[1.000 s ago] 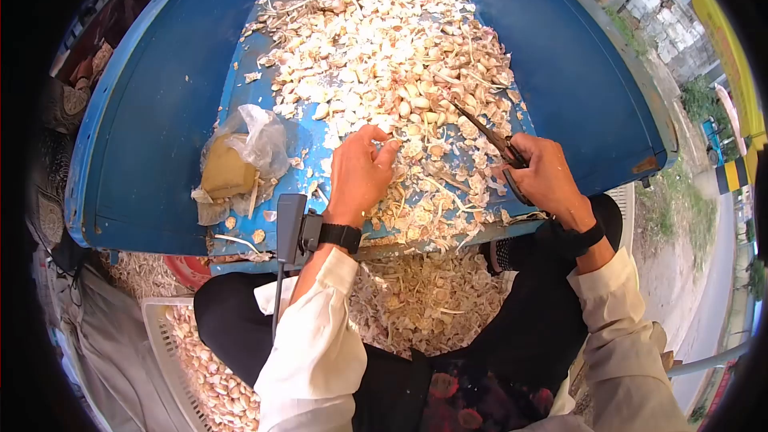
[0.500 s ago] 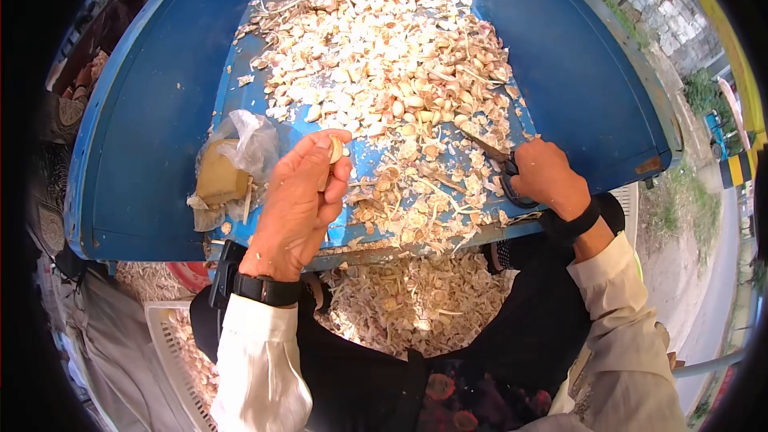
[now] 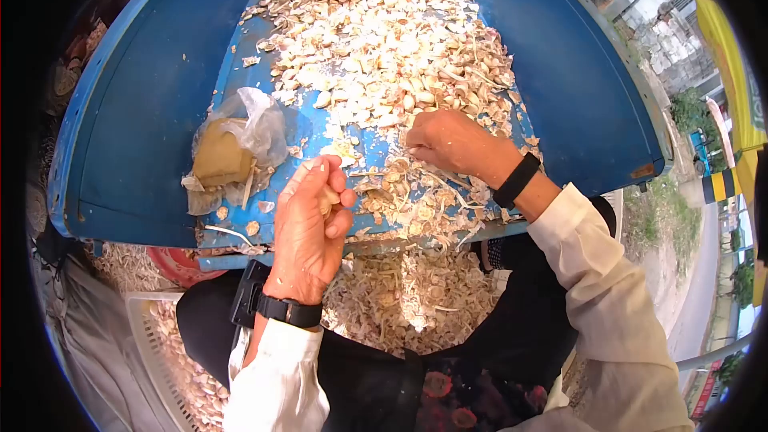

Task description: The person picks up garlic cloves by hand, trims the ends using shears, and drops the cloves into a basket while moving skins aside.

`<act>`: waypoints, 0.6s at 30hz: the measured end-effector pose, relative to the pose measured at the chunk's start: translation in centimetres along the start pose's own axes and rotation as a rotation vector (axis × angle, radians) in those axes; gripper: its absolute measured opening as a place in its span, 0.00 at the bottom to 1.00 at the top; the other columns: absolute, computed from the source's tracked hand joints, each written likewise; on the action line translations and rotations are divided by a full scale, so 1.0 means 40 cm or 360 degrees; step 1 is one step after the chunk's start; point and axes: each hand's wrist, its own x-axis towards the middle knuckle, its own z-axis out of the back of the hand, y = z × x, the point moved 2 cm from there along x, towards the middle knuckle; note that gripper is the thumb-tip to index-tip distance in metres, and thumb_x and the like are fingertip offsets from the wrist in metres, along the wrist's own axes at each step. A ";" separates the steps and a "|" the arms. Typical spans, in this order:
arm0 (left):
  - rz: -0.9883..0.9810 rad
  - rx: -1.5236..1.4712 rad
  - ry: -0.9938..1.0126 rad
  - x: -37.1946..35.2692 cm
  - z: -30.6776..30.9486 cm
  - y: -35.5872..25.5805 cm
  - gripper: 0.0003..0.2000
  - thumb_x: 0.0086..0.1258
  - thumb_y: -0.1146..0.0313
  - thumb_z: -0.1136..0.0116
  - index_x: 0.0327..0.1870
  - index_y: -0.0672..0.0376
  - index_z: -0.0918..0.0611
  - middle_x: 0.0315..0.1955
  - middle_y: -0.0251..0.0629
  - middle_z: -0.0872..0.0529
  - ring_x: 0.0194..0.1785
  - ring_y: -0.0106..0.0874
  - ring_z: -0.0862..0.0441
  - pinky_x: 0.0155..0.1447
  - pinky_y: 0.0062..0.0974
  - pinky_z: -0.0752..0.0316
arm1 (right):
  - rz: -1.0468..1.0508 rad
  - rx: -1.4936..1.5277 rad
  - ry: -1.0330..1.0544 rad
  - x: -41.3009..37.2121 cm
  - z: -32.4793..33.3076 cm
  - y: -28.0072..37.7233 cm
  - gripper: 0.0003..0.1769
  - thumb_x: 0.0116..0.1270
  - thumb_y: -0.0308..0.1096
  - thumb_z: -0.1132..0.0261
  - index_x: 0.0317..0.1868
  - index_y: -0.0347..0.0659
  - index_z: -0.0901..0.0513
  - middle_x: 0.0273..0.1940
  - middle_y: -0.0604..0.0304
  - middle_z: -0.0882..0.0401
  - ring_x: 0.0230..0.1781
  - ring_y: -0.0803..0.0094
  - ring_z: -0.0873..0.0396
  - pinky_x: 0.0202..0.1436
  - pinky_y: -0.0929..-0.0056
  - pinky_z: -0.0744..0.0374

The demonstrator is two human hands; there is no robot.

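Note:
My left hand (image 3: pixel 308 220) is raised at the near edge of the blue metal surface, its fingers curled round a pale garlic clove (image 3: pixel 327 199). My right hand (image 3: pixel 456 144) reaches in from the right, fingertips pinched together at the lower edge of the heap of garlic cloves (image 3: pixel 376 40). What those fingertips hold, if anything, is hidden. Loose garlic skins and stem bits (image 3: pixel 416 200) lie below my right hand. The dark-handled scissors do not show now.
A clear plastic bag (image 3: pixel 260 124) with a tan block (image 3: pixel 222 154) lies left of my left hand. Raised blue side panels (image 3: pixel 144 104) flank the surface. Below are garlic scraps (image 3: pixel 408 296) between my legs and a white crate (image 3: pixel 148 336) of cloves.
My right hand has moved left from the scissors at the right edge to the heap. My left hand has dropped slightly, and the clove sits deeper in its fingers.

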 end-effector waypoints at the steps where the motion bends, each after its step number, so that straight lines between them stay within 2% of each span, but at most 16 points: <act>1: 0.0010 0.0043 -0.0046 0.004 0.004 0.008 0.09 0.76 0.65 0.47 0.48 0.59 0.24 0.31 0.30 0.23 0.31 0.20 0.25 0.19 0.10 0.42 | -0.0003 -0.0004 0.0004 -0.008 -0.008 -0.001 0.05 0.57 0.29 0.34 0.29 0.36 0.20 0.28 0.52 0.22 0.30 0.52 0.22 0.37 0.58 0.23; 4: 0.0044 -0.0003 -0.0051 0.016 0.007 0.034 0.11 0.77 0.61 0.49 0.47 0.59 0.24 0.31 0.30 0.22 0.31 0.23 0.24 0.22 0.12 0.38 | -0.0117 -0.0078 -0.0060 -0.024 -0.002 0.023 0.07 0.60 0.31 0.34 0.32 0.36 0.19 0.30 0.51 0.20 0.31 0.54 0.20 0.36 0.62 0.23; 6: 0.0129 0.0058 -0.0114 0.016 -0.008 0.059 0.13 0.78 0.59 0.52 0.47 0.59 0.23 0.31 0.31 0.22 0.31 0.23 0.24 0.24 0.14 0.36 | -0.0590 0.0455 -0.0266 -0.042 0.051 0.037 0.08 0.61 0.32 0.36 0.33 0.33 0.19 0.26 0.48 0.19 0.28 0.52 0.19 0.34 0.60 0.23; 8: 0.0300 0.0098 -0.0123 0.025 -0.020 0.094 0.18 0.80 0.53 0.59 0.46 0.59 0.22 0.34 0.33 0.20 0.32 0.26 0.22 0.29 0.20 0.31 | -0.0471 0.0608 -0.0211 -0.047 0.111 0.118 0.08 0.62 0.31 0.36 0.34 0.33 0.19 0.27 0.48 0.18 0.27 0.54 0.19 0.34 0.61 0.23; 10: 0.0362 0.0035 -0.0098 0.027 -0.036 0.131 0.18 0.79 0.54 0.57 0.47 0.60 0.22 0.35 0.36 0.19 0.33 0.28 0.21 0.28 0.18 0.32 | -0.0242 0.0829 -0.0043 -0.052 0.114 0.161 0.07 0.62 0.30 0.36 0.36 0.34 0.17 0.26 0.49 0.18 0.26 0.59 0.19 0.34 0.64 0.23; 11: 0.0423 -0.0033 -0.0086 0.026 -0.044 0.143 0.17 0.78 0.55 0.55 0.47 0.62 0.23 0.37 0.38 0.18 0.35 0.30 0.21 0.27 0.17 0.32 | -0.0249 0.0816 -0.0053 -0.056 0.115 0.139 0.07 0.62 0.30 0.36 0.36 0.34 0.17 0.26 0.49 0.18 0.26 0.59 0.19 0.34 0.64 0.23; 12: 0.0502 -0.0064 -0.0036 0.024 -0.047 0.145 0.14 0.79 0.58 0.54 0.46 0.61 0.24 0.36 0.38 0.19 0.34 0.28 0.22 0.23 0.15 0.34 | -0.0377 0.0789 -0.0133 -0.058 0.113 0.099 0.07 0.62 0.28 0.35 0.39 0.34 0.16 0.28 0.51 0.17 0.27 0.64 0.19 0.35 0.67 0.22; 13: 0.0502 -0.0064 -0.0031 0.020 -0.043 0.149 0.14 0.79 0.58 0.54 0.46 0.61 0.24 0.36 0.38 0.19 0.34 0.28 0.22 0.23 0.15 0.34 | -0.0503 0.0763 -0.0210 -0.059 0.107 0.055 0.09 0.62 0.26 0.35 0.42 0.34 0.16 0.30 0.52 0.16 0.29 0.69 0.19 0.36 0.71 0.22; 14: 0.0499 -0.0129 0.0065 0.016 -0.042 0.156 0.12 0.79 0.60 0.54 0.46 0.61 0.24 0.35 0.37 0.21 0.33 0.26 0.23 0.21 0.14 0.36 | -0.0746 0.0756 -0.0336 -0.061 0.100 -0.002 0.08 0.62 0.25 0.36 0.41 0.34 0.15 0.30 0.51 0.16 0.29 0.70 0.18 0.36 0.71 0.22; 15: 0.0497 -0.0191 0.0158 0.017 -0.043 0.161 0.10 0.78 0.63 0.54 0.45 0.61 0.24 0.34 0.36 0.22 0.32 0.25 0.24 0.19 0.13 0.38 | -0.0750 0.0755 -0.0335 -0.055 0.087 -0.043 0.08 0.62 0.25 0.36 0.41 0.34 0.15 0.30 0.51 0.16 0.29 0.70 0.18 0.36 0.71 0.22; 16: 0.0506 -0.0207 0.0119 0.009 -0.059 0.152 0.08 0.78 0.66 0.53 0.45 0.61 0.24 0.32 0.33 0.24 0.29 0.22 0.28 0.18 0.12 0.41 | -0.0747 0.0559 -0.0338 -0.045 0.075 -0.076 0.08 0.61 0.26 0.36 0.40 0.34 0.15 0.29 0.50 0.17 0.28 0.68 0.19 0.34 0.69 0.22; 17: 0.0509 -0.0203 0.0115 0.010 -0.059 0.151 0.08 0.78 0.66 0.53 0.45 0.61 0.24 0.32 0.33 0.24 0.29 0.22 0.28 0.18 0.12 0.41 | -0.0743 0.0365 -0.0341 -0.042 0.059 -0.103 0.07 0.61 0.26 0.36 0.39 0.34 0.15 0.28 0.50 0.17 0.27 0.65 0.19 0.33 0.67 0.22; 18: 0.0468 -0.0156 0.0099 0.012 -0.058 0.151 0.08 0.78 0.66 0.52 0.45 0.61 0.24 0.32 0.33 0.24 0.27 0.22 0.28 0.18 0.12 0.41 | -0.0748 0.0372 -0.0342 -0.032 0.041 -0.113 0.07 0.61 0.26 0.36 0.39 0.34 0.15 0.28 0.50 0.17 0.27 0.65 0.19 0.33 0.67 0.22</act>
